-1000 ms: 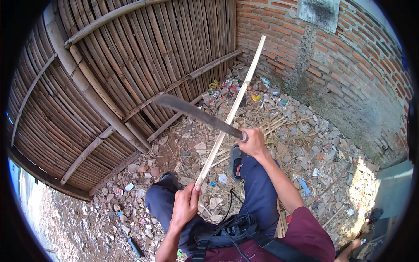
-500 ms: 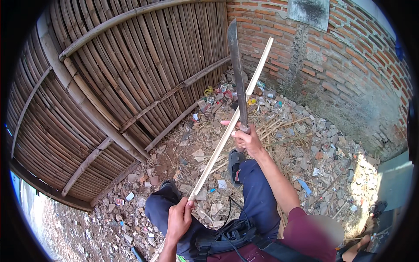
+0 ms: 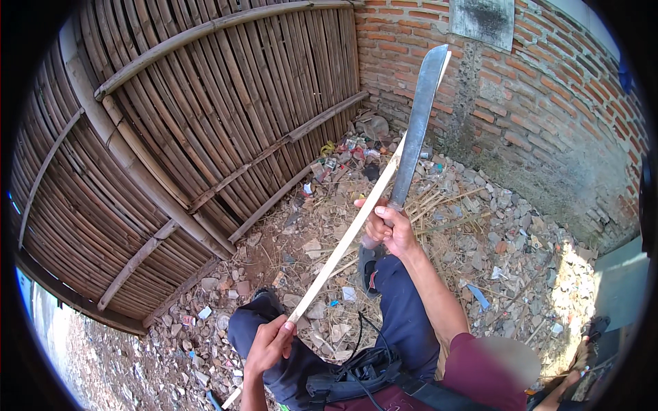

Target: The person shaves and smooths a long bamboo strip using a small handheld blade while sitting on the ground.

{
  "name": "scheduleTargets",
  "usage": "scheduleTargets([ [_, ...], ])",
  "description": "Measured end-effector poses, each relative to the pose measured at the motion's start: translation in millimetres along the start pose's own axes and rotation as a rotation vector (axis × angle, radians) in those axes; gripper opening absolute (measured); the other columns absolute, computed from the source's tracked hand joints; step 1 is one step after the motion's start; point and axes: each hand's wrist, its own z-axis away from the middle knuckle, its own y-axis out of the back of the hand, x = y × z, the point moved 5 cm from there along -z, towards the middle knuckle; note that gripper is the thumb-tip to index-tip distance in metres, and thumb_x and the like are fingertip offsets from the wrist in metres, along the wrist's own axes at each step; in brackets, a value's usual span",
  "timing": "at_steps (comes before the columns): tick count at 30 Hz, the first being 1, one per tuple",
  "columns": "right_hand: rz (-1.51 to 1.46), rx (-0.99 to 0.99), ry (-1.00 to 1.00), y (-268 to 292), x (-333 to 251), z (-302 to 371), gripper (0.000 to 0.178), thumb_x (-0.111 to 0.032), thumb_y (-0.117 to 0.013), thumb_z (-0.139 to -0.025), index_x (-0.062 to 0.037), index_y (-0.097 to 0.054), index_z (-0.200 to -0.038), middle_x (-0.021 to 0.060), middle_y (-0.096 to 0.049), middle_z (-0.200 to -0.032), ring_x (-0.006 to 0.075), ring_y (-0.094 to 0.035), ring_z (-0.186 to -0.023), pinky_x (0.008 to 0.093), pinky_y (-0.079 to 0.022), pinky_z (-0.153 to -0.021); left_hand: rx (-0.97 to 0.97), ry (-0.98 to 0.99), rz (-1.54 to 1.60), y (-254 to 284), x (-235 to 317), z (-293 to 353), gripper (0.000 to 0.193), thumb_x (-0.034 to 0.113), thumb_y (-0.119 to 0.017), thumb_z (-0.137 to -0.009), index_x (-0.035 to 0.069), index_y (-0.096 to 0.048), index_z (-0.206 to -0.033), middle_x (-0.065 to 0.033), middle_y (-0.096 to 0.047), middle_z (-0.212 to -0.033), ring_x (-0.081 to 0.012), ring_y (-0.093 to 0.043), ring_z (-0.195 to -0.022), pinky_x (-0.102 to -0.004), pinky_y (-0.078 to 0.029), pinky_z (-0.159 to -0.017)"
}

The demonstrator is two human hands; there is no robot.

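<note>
Steadying the split-bamboo strip [image 3: 346,246], apparently, L hand [image 3: 269,346] pinches its lower stretch btwn fingers, nr the L knee [image 3: 245,320]; R hand [image 3: 393,231] has fingers wrapped round the machete [image 3: 417,130] handle, index behind the strip, prob. bracing. Slat wall [image 3: 274,82] bounds L, brick wall [image 3: 411,41] ahead & R; rubble [image 3: 473,240] btwn leaves room.

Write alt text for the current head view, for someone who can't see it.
A person's left hand holds a long pale strip while the right hand grips a machete, its blade overlapping the strip's upper part. Below are legs in dark trousers and rubble-strewn ground, with a slatted wall at left and a brick wall at right.
</note>
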Motion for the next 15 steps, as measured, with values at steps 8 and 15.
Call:
scheduleTargets([
  [8, 0.128, 0.119, 0.014, -11.3, -0.8, 5.0, 0.034, -0.026, -0.066, -0.106, 0.0007, -0.074, -0.125, -0.0102, -0.034, -0.056, 0.0029, -0.030, -0.048, 0.0251, -0.025, -0.049, -0.251, 0.032, -0.105, 1.3, 5.4, -8.4, 0.036, 0.030, -0.048, -0.115, -0.003, -0.061, -0.109, -0.0095, -0.068, -0.080, -0.0184, -0.070, -0.074, -0.0334, -0.055, -0.071],
  [15, 0.075, 0.147, 0.018, -32.6, 12.6, 6.4, 0.033, -0.025, -0.067, -0.106, 0.0008, -0.075, -0.124, -0.0108, -0.034, -0.056, 0.0028, -0.031, -0.049, 0.0252, -0.026, -0.049, 0.139, -0.250, -0.214, -28.5, 87.1, -51.2, 0.039, 0.031, -0.059, -0.110, -0.001, -0.060, -0.133, -0.0162, -0.072, -0.108, -0.0188, -0.070, -0.100, -0.0339, -0.056, -0.086],
])
